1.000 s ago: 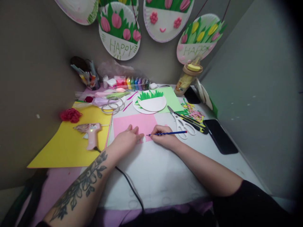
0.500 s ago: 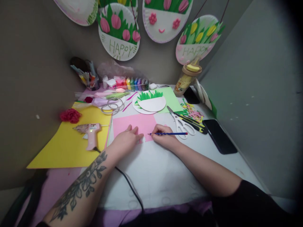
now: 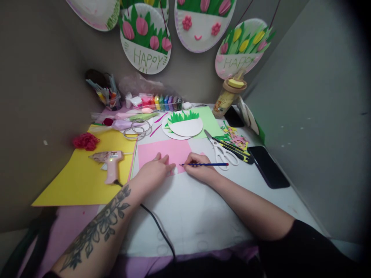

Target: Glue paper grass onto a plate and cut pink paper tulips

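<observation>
A pink sheet of paper (image 3: pixel 165 148) lies on the white-covered table. My left hand (image 3: pixel 155 170) rests on its lower left part, fingers stretched out and holding nothing. My right hand (image 3: pixel 199 166) is closed around a blue pencil (image 3: pixel 216 164) with a red end. The pencil lies nearly level, its tip pointing left over the paper close to my left fingertips. Whether the tip touches the paper I cannot tell. Just behind the pink sheet sits a white paper plate piece (image 3: pixel 187 127) with green paper grass along its top.
White-handled scissors (image 3: pixel 222 154), cutters (image 3: pixel 236 151), paper scraps (image 3: pixel 237 138) and a phone (image 3: pixel 269 166) lie right. A glue gun (image 3: pixel 111 164) rests on yellow paper (image 3: pixel 78 185) at left, its cord (image 3: pixel 159 226) crossing the front. A tumbler (image 3: pixel 227 98) stands behind; decorated plates (image 3: pixel 146 42) hang above.
My right hand and the pencil have shifted very slightly to the left. My left hand stays in place on the pink paper.
</observation>
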Motion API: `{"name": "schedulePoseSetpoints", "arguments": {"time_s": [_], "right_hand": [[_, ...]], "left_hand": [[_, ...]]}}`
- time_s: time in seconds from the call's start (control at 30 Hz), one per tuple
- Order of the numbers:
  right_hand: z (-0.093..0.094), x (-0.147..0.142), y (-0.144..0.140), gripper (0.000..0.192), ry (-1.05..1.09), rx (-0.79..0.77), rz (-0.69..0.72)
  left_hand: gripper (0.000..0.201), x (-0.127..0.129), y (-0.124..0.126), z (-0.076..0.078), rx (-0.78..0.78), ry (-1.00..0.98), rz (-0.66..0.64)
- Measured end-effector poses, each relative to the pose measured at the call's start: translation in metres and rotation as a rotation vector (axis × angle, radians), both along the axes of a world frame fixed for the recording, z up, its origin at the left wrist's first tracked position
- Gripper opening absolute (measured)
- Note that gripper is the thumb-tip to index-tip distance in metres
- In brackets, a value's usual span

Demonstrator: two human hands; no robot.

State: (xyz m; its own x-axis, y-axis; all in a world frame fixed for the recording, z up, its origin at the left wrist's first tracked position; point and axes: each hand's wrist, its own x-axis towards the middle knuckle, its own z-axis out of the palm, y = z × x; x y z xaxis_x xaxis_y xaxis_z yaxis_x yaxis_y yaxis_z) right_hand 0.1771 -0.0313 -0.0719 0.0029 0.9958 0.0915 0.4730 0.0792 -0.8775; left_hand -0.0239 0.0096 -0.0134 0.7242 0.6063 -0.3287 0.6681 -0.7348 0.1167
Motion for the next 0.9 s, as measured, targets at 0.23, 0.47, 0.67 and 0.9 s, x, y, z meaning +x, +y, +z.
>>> {"name": "schedulePoseSetpoints", "arguments": {"time_s": [0.23,0.47,0.67,0.9], "right_hand": [[-0.0013,0.0008,0.0004,0.009,0.006,0.023,-0.029],[0.0004,-0.0004,0.0002,0.007,-0.008,0.013,0.002],[0.0002,0.0008,0.0004,0.009,-0.009,0.028,-0.036],[0.0009,-0.0005,0.0006,0.007,-0.018,0.031,-0.013]], "left_hand": [[0.045,-0.0003,-0.0006,0.0011,-0.010,0.000,0.005],[0.046,-0.0011,0.0005,-0.0011,0.003,-0.003,-0.005],[0.046,-0.0002,-0.0001,-0.0001,0.001,0.002,-0.004],[0.045,-0.0012,0.0008,-0.0031,-0.009,-0.021,0.007]]}}
